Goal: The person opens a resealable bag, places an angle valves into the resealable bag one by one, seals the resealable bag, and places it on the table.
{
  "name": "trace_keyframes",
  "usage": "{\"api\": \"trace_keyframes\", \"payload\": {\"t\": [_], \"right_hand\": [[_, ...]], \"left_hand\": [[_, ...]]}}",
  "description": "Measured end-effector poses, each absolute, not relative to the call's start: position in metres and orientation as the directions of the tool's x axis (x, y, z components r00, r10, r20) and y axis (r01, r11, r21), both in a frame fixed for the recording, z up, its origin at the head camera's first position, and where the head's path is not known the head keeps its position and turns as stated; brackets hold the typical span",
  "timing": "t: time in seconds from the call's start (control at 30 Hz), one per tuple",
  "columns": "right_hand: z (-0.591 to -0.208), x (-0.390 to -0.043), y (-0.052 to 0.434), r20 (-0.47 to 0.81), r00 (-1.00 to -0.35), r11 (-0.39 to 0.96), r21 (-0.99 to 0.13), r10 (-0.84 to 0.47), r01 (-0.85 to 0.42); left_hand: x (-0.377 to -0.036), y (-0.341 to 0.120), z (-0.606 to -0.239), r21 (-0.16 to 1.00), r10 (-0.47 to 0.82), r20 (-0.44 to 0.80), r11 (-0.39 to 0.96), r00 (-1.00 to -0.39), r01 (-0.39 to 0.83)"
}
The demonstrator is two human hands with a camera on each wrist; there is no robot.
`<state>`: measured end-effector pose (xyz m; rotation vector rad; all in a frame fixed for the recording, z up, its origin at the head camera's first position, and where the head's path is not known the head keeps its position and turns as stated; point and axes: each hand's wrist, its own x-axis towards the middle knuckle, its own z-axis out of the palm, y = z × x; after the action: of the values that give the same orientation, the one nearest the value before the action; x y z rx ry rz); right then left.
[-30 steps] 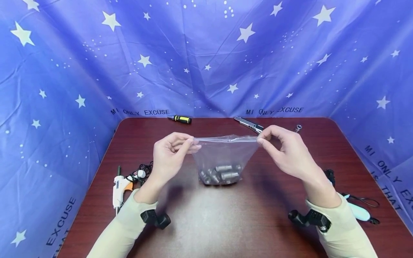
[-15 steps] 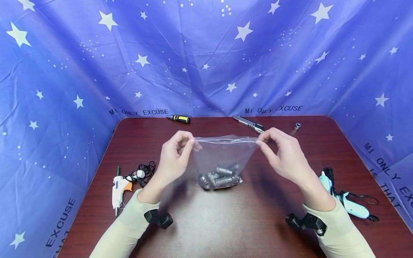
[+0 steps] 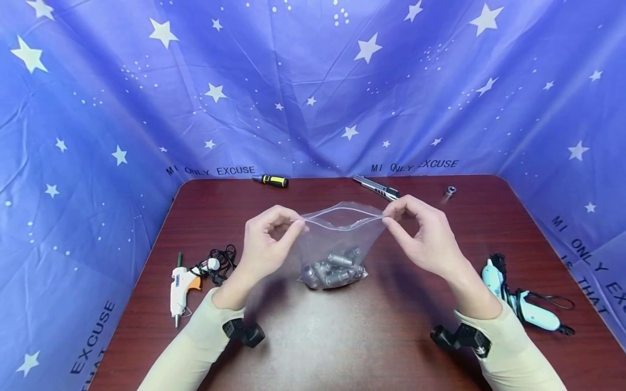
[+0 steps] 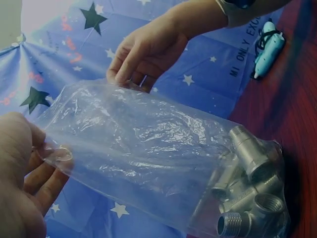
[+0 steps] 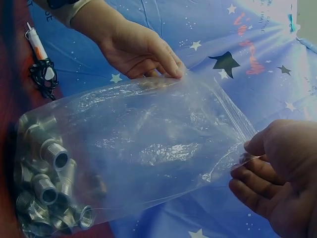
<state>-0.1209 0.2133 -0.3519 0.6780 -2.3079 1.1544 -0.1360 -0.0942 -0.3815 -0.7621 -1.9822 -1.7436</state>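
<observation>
A clear zip-lock bag (image 3: pixel 332 239) stands upright at the middle of the table, its mouth parted into a lens shape. Several metal threaded pipe fittings (image 5: pixel 47 191) lie heaped at its bottom. My left hand (image 3: pixel 269 241) pinches the left end of the zip edge between thumb and forefinger. At the opposite end, my right hand (image 3: pixel 423 236) pinches the other corner in the same manner. In the left wrist view, the fittings (image 4: pixel 250 153) show threaded ends and side branches through the plastic.
A white glue gun (image 3: pixel 180 288) with a black cord lies at left, pale blue corded tools (image 3: pixel 538 315) at right. Along the back edge are a yellow-black screwdriver (image 3: pixel 274 181), a utility knife (image 3: pixel 376 187) and a small metal fitting (image 3: pixel 450 191). A starry curtain (image 3: pixel 313 81) surrounds the table.
Both hands have come slightly closer together, and the bag's mouth, nearly flat before, now gapes. The bag's bottom has settled a little nearer and the fittings inside have shifted.
</observation>
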Motion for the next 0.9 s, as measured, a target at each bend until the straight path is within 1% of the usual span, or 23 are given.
{"api": "trace_keyframes", "payload": {"t": [0.13, 0.2, 0.3, 0.43, 0.5, 0.57, 0.73, 0.8, 0.9], "right_hand": [[-0.3532, -0.1225, 0.2122, 0.612, -0.761, 0.440, -0.635, -0.215, -0.635], [-0.3538, -0.1232, 0.2118, 0.613, -0.761, 0.406, -0.653, -0.214, -0.640], [-0.3544, -0.1229, 0.2108, 0.598, -0.776, 0.378, -0.683, -0.201, -0.624], [-0.3541, -0.1214, 0.2106, 0.579, -0.803, 0.373, -0.720, -0.141, -0.585], [-0.3545, -0.1211, 0.2119, 0.575, -0.809, 0.366, -0.732, -0.120, -0.575], [-0.3557, -0.1216, 0.2134, 0.572, -0.810, 0.361, -0.734, -0.129, -0.575], [-0.3583, -0.1257, 0.2119, 0.574, -0.791, 0.348, -0.713, -0.210, -0.609], [-0.3588, -0.1276, 0.2092, 0.574, -0.787, 0.358, -0.703, -0.226, -0.615], [-0.3597, -0.1297, 0.2047, 0.569, -0.790, 0.376, -0.697, -0.227, -0.610]], "left_hand": [[-0.1366, -0.0938, -0.3824, 0.774, 0.127, 0.626, 0.020, -0.770, 0.633], [-0.1367, -0.0939, -0.3832, 0.773, 0.118, 0.629, 0.013, -0.768, 0.635], [-0.1370, -0.0937, -0.3841, 0.761, 0.106, 0.643, 0.021, -0.759, 0.648], [-0.1384, -0.0923, -0.3824, 0.731, 0.107, 0.671, 0.070, -0.733, 0.679], [-0.1390, -0.0918, -0.3813, 0.726, 0.107, 0.674, 0.087, -0.731, 0.683], [-0.1395, -0.0916, -0.3810, 0.735, 0.104, 0.665, 0.086, -0.740, 0.673], [-0.1397, -0.0883, -0.3848, 0.776, 0.083, 0.625, 0.045, -0.776, 0.629], [-0.1397, -0.0865, -0.3866, 0.777, 0.072, 0.624, 0.049, -0.778, 0.628], [-0.1396, -0.0847, -0.3882, 0.754, 0.067, 0.648, 0.081, -0.758, 0.652]]}}
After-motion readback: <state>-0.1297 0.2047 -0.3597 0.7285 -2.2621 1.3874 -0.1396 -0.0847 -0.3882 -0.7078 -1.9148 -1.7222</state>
